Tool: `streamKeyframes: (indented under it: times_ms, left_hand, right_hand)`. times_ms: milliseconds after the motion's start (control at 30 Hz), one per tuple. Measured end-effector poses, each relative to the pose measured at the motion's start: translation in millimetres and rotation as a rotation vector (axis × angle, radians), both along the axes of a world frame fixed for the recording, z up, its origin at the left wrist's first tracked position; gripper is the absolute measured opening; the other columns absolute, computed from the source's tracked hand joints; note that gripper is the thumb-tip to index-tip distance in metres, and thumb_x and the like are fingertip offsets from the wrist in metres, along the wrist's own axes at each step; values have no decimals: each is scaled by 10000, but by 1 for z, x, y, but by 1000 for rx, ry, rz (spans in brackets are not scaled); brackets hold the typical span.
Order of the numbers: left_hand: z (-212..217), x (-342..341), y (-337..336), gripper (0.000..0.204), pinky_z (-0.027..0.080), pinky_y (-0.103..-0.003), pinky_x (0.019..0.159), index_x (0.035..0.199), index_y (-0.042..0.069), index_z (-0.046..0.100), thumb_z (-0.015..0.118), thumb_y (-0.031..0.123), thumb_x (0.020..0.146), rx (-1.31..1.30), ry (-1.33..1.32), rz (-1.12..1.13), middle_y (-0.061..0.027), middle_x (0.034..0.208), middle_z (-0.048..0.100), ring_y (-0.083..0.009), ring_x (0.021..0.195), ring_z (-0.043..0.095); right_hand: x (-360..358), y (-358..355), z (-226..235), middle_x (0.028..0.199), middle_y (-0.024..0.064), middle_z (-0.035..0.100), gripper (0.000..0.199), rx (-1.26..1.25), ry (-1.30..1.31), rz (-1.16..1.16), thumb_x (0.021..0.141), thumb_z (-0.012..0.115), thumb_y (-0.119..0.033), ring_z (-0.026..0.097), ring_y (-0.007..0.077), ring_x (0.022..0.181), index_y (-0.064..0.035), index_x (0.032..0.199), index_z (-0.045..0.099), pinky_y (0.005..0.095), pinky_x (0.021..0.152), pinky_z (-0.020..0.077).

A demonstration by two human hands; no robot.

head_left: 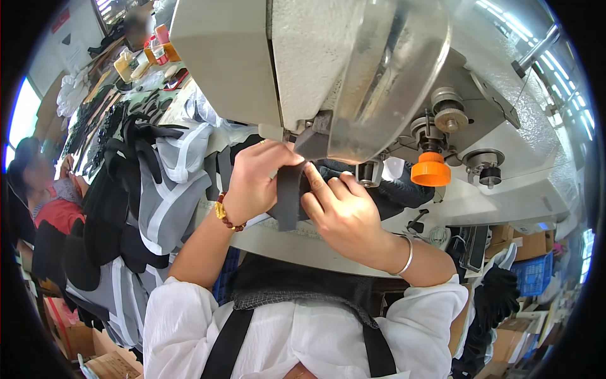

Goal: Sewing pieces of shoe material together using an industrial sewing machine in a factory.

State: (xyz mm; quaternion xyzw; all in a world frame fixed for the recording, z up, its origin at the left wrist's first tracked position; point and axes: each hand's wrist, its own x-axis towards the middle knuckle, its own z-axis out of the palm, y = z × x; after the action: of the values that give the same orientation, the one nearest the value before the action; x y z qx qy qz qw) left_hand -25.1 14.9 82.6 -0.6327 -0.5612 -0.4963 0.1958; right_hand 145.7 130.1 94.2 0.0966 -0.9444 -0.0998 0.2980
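Note:
A dark grey fabric strip [289, 201] hangs over the near side of the sewing machine [309, 50], below its needle area. My left hand [257, 174] pinches the strip near its upper end, thumb and fingers closed on it. From the other side, my right hand [344, 211] holds the strip's edge with its fingertips, the other fingers curled. Behind the hands, the strip's upper part runs under the machine head, where a clear plastic guard [385, 82] hides some of it. Dark cloth [401, 189] is bunched to the right of my right hand.
Grey and black cut pieces with white bands [167, 183] are heaped at the left. An orange knob [431, 169] and metal tension discs [449, 110] sit on the machine's right. A person [50, 196] is at far left. A blue crate [532, 275] stands at right.

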Motion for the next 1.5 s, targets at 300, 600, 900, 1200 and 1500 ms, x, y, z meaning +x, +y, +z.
streamKeyframes:
  times_ms: [300, 600, 900, 1200, 1500]
  left_hand:
    - [6, 7, -5, 156, 535, -367, 739, 893, 45, 668, 723, -8, 756, -132, -128, -95, -111, 759, 634, -310, 762, 652]
    - [10, 1, -8, 236, 540, -392, 804, 960, 28, 660, 662, -36, 732, -219, -40, -133, -118, 816, 656, -346, 817, 660]
    - [19, 12, -18, 229, 577, -360, 822, 984, 23, 667, 637, 3, 758, -254, 201, -35, -100, 1047, 686, -285, 1023, 655]
    - [17, -4, -15, 285, 569, -356, 875, 1029, 7, 669, 611, 6, 750, -280, 207, -121, -99, 1058, 678, -284, 1070, 647]
    - [17, -14, -17, 347, 546, -388, 933, 1090, 1, 651, 611, 23, 746, -308, 160, -222, -103, 1068, 681, -319, 1093, 641]
  right_hand:
    - [-2, 1, -3, 1205, 187, 676, 162, 2, 2, -15, 730, 641, -169, 530, 102, 545, -85, 830, 546, 251, 547, 434]
    - [2, 1, -5, 1120, 144, 660, 158, -67, -25, 4, 714, 647, -163, 565, 212, 776, -65, 818, 578, 381, 839, 494]
    - [11, -8, -11, 1191, 222, 675, 82, -2, 222, -145, 794, 647, -119, 671, 295, 1081, -65, 775, 590, 390, 985, 459]
    - [-3, -28, -12, 1110, 274, 685, 116, -32, 213, -233, 798, 649, -116, 684, 333, 1044, -25, 819, 579, 479, 1030, 440]
    - [-10, -38, -7, 1080, 272, 689, 110, 21, 179, -322, 807, 623, -105, 687, 343, 1007, -17, 826, 559, 503, 1004, 445]
